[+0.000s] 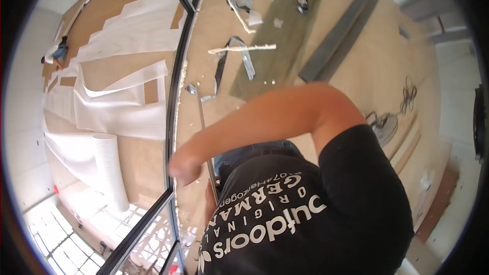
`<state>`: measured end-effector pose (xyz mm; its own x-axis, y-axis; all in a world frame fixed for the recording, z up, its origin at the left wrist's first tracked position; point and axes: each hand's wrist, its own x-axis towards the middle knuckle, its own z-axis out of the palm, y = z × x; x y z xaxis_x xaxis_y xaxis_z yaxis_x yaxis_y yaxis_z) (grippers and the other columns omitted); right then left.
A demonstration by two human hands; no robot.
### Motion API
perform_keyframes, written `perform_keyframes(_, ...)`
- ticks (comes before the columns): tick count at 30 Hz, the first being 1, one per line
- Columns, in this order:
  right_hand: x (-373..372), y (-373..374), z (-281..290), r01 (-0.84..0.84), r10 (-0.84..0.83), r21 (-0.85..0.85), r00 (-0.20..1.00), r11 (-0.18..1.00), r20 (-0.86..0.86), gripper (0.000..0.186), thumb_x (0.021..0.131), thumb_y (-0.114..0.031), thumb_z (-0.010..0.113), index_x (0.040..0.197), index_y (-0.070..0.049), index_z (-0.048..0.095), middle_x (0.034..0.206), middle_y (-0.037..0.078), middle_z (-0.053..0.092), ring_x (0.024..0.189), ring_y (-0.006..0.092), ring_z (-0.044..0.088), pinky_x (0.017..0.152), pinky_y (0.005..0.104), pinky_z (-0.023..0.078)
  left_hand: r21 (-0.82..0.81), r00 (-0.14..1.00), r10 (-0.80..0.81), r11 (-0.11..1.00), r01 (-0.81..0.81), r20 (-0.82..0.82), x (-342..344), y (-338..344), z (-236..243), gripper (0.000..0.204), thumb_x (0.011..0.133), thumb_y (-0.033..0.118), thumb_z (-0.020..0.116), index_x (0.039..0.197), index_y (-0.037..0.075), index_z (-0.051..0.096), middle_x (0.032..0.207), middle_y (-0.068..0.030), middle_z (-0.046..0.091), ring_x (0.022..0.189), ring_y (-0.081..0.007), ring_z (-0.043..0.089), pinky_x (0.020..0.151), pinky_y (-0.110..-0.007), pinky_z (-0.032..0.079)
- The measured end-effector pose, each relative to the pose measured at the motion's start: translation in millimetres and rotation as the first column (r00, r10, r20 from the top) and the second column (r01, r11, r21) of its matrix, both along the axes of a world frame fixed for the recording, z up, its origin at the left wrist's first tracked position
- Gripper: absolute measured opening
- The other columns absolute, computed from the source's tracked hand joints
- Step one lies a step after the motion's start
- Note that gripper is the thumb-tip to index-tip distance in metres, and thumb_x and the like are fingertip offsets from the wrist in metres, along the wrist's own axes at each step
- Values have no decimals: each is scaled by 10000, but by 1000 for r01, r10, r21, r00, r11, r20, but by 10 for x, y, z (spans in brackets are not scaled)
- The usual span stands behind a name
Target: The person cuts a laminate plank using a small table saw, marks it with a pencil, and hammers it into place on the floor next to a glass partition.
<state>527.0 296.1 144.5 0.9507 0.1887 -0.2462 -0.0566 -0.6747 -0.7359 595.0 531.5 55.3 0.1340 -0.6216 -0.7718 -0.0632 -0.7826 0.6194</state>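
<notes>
My right arm reaches across my black printed shirt (316,214) toward the left. My right hand (182,168) is blurred and curled into a fist right beside the dark metal window frame (172,97); nothing shows inside it. A thin metal strip (202,127) runs along the floor from near the frame down toward my body. Only a sliver of my left hand (210,208) shows at the strip's near end, mostly hidden by the shirt, so its grip is unclear.
Beyond the glass lie white corrugated sheets (127,97) and a white roll (109,168). On the brown floor are metal scraps (239,53), a white stick (243,48), grey planks (338,35), a coiled cable (408,94) and a round disc tool (384,127).
</notes>
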Motion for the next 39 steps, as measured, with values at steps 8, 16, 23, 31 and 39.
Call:
perform_keyframes(8, -2246, -3445, -735, 784, -844, 346, 535, 516, 46, 318, 931, -315, 634, 1072, -32, 660, 986, 123, 699, 885, 239, 671, 784, 367, 522, 58, 1000, -17, 998, 17, -6, 280, -2765, -702, 579, 1040, 479, 416, 1153, -37, 655, 1038, -123, 682, 952, -195, 599, 850, -361, 487)
perform_keyframes(16, -5053, -3469, -2590, 910, -835, -302, 81, 285, -544, 357, 959, -403, 523, 951, -75, 662, 878, 220, 657, 874, 413, 637, 749, 530, 499, 133, 971, -195, 968, 213, -140, -8, -6378, -754, 647, 1022, 521, 411, 1309, -27, 600, 1183, -151, 668, 1081, -213, 601, 966, -336, 456)
perform_keyframes(23, -4993, -4456, -2212, 972, -532, -149, -225, -182, -816, 408, 993, -443, 498, 1022, -84, 690, 1028, 236, 677, 989, 383, 648, 821, 493, 510, 147, 964, -257, 953, 266, -74, -303, -8616, -956, 625, 1027, 511, 426, 1330, -11, 589, 1214, -136, 654, 1091, -199, 598, 970, -344, 460)
perform_keyframes(31, -6516, -9031, -2449, 962, -819, -245, -237, -122, -523, 401, 993, -434, 506, 1018, -78, 688, 1028, 237, 677, 987, 382, 649, 828, 485, 509, 240, 895, -434, 884, 400, 105, -1155, -10575, -984, 733, 1007, 595, 410, 1290, -54, 602, 1238, -281, 636, 1215, -327, 589, 1008, -414, 442)
perform_keyframes(39, -6677, -13664, -1498, 971, -945, -47, -238, -233, -226, 394, 992, -426, 514, 1014, -73, 686, 1028, 238, 677, 985, 381, 650, 835, 478, 508, 227, 998, 8, 974, 6, -59, -2102, -13111, -703, 738, 992, 609, 433, 1289, -42, 614, 1165, -155, 673, 1066, -213, 612, 941, -346, 466)
